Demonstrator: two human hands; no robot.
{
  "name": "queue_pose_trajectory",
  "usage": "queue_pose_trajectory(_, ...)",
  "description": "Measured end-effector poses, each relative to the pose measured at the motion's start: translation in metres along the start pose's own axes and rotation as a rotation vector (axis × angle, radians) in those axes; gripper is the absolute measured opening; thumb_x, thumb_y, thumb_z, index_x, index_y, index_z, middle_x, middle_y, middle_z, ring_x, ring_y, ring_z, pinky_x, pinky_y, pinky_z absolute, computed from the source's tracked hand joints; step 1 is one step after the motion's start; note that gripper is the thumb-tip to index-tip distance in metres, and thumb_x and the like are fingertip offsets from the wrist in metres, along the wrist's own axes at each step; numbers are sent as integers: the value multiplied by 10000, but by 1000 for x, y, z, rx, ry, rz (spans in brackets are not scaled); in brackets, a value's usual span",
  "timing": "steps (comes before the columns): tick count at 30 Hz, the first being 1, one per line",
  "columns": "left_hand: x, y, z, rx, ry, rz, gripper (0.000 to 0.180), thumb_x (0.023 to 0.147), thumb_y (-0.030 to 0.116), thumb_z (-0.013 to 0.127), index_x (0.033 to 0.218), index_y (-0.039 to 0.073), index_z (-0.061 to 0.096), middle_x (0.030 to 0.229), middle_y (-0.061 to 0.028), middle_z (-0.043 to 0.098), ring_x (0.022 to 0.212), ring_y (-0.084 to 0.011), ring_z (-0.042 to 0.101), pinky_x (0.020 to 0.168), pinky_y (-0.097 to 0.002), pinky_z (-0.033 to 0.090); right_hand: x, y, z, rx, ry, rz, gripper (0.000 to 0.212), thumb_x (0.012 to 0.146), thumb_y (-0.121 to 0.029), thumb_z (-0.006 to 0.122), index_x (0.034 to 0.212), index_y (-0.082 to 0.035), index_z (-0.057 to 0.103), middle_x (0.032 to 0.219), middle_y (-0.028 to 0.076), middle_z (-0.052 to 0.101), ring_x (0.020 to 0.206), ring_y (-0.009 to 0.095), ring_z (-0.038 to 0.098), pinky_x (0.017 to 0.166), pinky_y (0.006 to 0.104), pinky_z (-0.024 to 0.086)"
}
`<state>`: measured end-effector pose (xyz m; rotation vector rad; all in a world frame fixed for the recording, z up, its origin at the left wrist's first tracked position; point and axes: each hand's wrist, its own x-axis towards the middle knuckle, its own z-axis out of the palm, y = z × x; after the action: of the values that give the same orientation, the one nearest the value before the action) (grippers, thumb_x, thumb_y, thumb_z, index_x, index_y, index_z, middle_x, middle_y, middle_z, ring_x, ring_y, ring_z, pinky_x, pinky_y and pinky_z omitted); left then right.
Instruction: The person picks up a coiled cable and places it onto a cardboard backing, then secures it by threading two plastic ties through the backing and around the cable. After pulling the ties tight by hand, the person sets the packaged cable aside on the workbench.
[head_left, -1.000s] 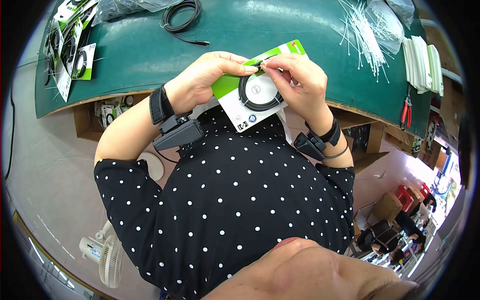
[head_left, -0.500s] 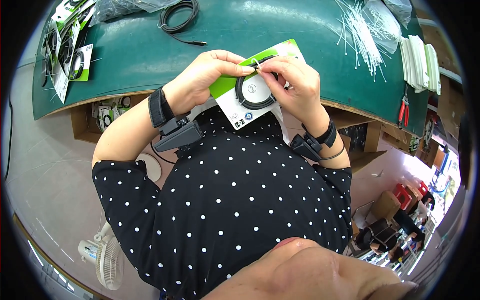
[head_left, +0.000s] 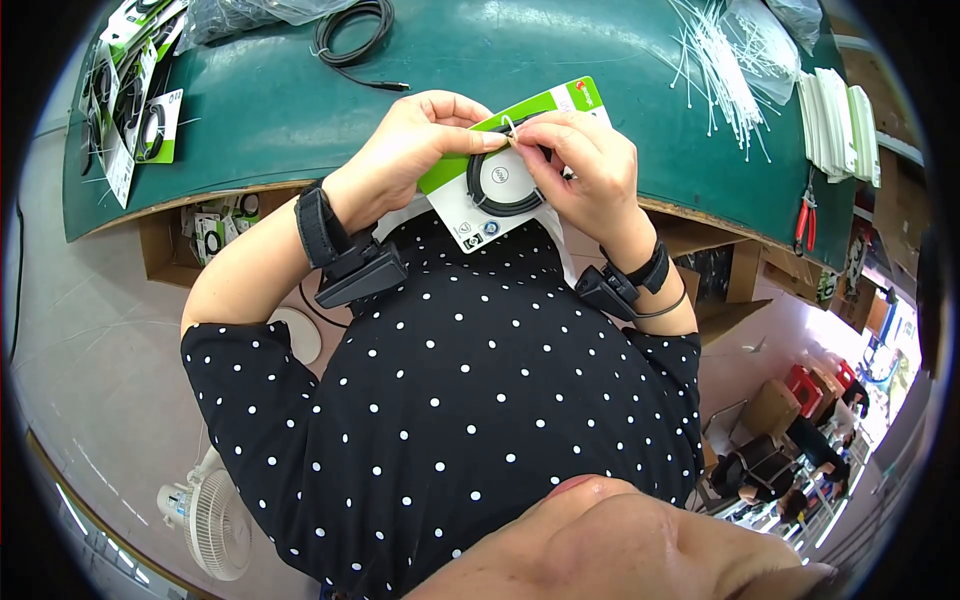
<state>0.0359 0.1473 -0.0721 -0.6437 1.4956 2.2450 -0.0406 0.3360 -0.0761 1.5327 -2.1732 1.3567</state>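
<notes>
A green and white packaging card (head_left: 468, 222) is held up before my body, past the near edge of the table. On its face lies a coiled black cable (head_left: 512, 209). A white zip tie (head_left: 508, 122) loops up over the top of the coil. My left hand (head_left: 420, 150) grips the card's left side, its thumb pressed near the tie. With thumb and forefinger closed together, my right hand (head_left: 592, 168) pinches at the zip tie; its fingertips partly hide the tie's end and the coil's right side.
On the green table (head_left: 480, 50) lies another coiled black cable (head_left: 348, 60). Carded cables (head_left: 155, 135) are piled at the left. Loose white zip ties (head_left: 728, 95), stacked cards (head_left: 830, 130) and red-handled pliers (head_left: 806, 222) are at the right. A fan (head_left: 218, 525) stands lower left.
Both hands and the card have shifted very slightly, and the card's printed top right corner shows more. My fingers stay pinched at the zip tie.
</notes>
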Motion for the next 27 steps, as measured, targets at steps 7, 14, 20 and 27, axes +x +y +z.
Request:
queue_pose_trajectory(7, -1, 2, 1, 22, -37, -16, 234, 797, 57, 717, 1000, 8, 610, 931, -71, 670, 830, -122, 646, 761, -250, 524, 5, 4, -8, 4, -54, 36, 158, 709, 35, 716, 837, -20, 642, 852, 71, 616, 711, 182, 596, 568, 267, 473)
queue_pose_trajectory(14, -1, 2, 1, 15, -19, -28, 229, 802, 51, 708, 1004, 3, 609, 927, -76, 673, 817, -127, 651, 757, -251, 527, 6, 3, -8, -19, -99, -3, 170, 701, 19, 720, 835, -20, 624, 857, 81, 589, 738, 216, 586, 596, 296, 471)
queue_pose_trajectory(20, -3, 4, 3, -7, -24, -39, 227, 803, 46, 704, 1004, -1, 609, 921, -78, 675, 811, -129, 654, 754, -253, 530, 7, 2, -9, -27, -100, -40, 166, 705, 8, 717, 836, -24, 621, 852, 79, 586, 736, 227, 588, 609, 306, 475)
queue_pose_trajectory(27, -1, 0, -2, -31, -11, -32, 215, 804, 40, 699, 998, -2, 616, 918, -80, 678, 816, -130, 656, 758, -258, 533, 5, 5, -6, -65, -98, -45, 163, 704, 2, 714, 838, -29, 626, 858, 74, 585, 742, 229, 588, 631, 310, 478)
